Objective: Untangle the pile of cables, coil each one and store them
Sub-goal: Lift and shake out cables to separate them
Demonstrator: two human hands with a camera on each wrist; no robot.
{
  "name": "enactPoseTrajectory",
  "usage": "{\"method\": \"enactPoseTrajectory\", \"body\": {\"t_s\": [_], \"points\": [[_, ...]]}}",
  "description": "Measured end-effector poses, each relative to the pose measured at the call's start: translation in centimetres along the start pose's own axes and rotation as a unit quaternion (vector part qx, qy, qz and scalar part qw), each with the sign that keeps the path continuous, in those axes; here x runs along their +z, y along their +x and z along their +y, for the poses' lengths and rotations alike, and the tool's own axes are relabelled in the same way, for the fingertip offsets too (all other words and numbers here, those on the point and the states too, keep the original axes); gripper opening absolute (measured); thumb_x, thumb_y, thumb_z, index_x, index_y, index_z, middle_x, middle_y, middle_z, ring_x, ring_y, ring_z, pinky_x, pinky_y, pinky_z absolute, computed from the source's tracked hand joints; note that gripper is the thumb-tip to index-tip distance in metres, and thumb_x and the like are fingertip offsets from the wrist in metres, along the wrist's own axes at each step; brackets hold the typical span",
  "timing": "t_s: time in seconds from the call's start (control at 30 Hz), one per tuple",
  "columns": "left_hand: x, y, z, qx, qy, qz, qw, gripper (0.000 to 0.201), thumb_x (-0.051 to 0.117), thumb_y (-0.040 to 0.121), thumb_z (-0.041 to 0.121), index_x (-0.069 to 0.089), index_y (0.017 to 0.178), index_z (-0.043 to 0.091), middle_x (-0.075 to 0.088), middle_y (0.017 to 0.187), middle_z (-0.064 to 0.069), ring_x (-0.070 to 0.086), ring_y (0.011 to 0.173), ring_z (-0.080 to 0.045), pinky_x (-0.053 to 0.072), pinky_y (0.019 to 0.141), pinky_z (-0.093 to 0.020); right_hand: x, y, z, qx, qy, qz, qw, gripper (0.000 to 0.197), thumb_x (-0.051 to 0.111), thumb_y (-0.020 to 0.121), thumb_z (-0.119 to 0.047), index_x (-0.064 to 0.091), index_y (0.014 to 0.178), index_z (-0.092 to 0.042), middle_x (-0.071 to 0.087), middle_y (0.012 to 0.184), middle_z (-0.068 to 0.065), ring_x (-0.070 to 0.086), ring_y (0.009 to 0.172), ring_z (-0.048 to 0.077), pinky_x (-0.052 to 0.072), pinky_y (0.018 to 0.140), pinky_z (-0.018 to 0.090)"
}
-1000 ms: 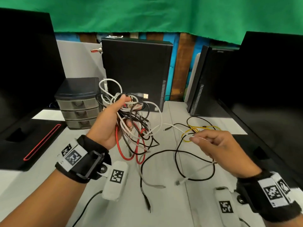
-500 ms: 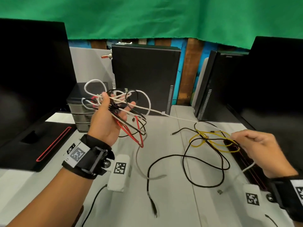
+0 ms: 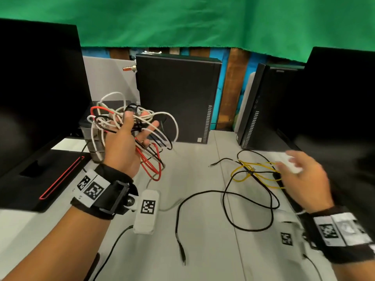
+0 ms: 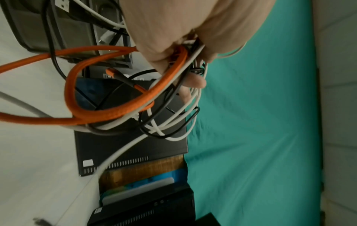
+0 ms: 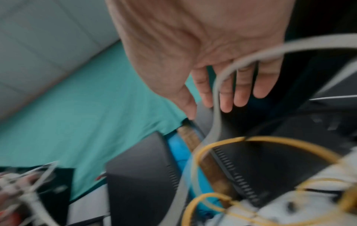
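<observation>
- The left hand [image 3: 123,153] is raised above the bench [image 3: 198,250], palm toward the camera. Its grip is around a tangle of cables [image 3: 129,126]: the thumb and the lower fingers curl over white, black and red strands, while two fingers stick out straighter through the loops.
- In the left wrist view the red cable [image 4: 108,116] looks orange and braided, looping below the fist with white and black strands around it.
- The right hand [image 3: 304,179] is low over the right side of the bench, blurred. Its grip is spread, fingers straight and slightly apart in the right wrist view, with a pale grey cable [image 5: 218,94] passing in front of them; whether it rests on them I cannot tell.
- A yellow cable [image 3: 255,171] lies in loose loops on the bench just beside the right hand, crossed by a long black cable [image 3: 239,195] that trails toward the near edge.
- Black-and-white square code markers sit on both wristbands and on the white camera housings; no words can be read on them.
- A small drawer unit [image 3: 87,128] stands behind the tangle, and black computer towers [image 3: 178,98] stand at the back; a white sticker on one is too small to read.
</observation>
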State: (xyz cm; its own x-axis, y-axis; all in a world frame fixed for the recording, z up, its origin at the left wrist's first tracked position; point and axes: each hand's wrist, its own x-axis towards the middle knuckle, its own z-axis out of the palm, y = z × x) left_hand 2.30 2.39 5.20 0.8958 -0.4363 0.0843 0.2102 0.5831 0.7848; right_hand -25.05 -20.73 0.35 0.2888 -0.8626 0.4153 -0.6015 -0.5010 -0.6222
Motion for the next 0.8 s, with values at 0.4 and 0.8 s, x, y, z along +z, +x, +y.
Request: {"method": "enactPoseTrajectory", "body": {"t_s": [0.4,0.8], "points": [[1.6,-2.8,-2.1,-0.044,0.067,-0.082,0.993,0.027,0.049,0.104,0.032,0.062,0.120,0.017,0.075,0.112,-0.004,0.074,0.098,-0.024,0.048,0.050,-0.021,4.5,-3.3,-18.5,-0.292,0.053,-0.110,0.949,0.013,0.066,0.094,-0.034,0.074,0.089,-0.026,0.049,0.063,-0.014,0.051,0.065,0.007,0.051,0.065,0.033],[2.2,-3.5,-2.2,-0.036,0.154,-0.144,0.977,0.021,0.049,0.105,0.031,0.066,0.114,0.023,0.076,0.107,0.001,0.076,0.089,-0.022,0.049,0.048,-0.027,4.2,-0.7,-19.8,-0.315,0.038,-0.050,0.947,0.016,0.065,0.091,-0.027,0.070,0.078,-0.021,0.065,0.072,-0.008,0.062,0.071,0.014,0.055,0.070,0.037]]}}
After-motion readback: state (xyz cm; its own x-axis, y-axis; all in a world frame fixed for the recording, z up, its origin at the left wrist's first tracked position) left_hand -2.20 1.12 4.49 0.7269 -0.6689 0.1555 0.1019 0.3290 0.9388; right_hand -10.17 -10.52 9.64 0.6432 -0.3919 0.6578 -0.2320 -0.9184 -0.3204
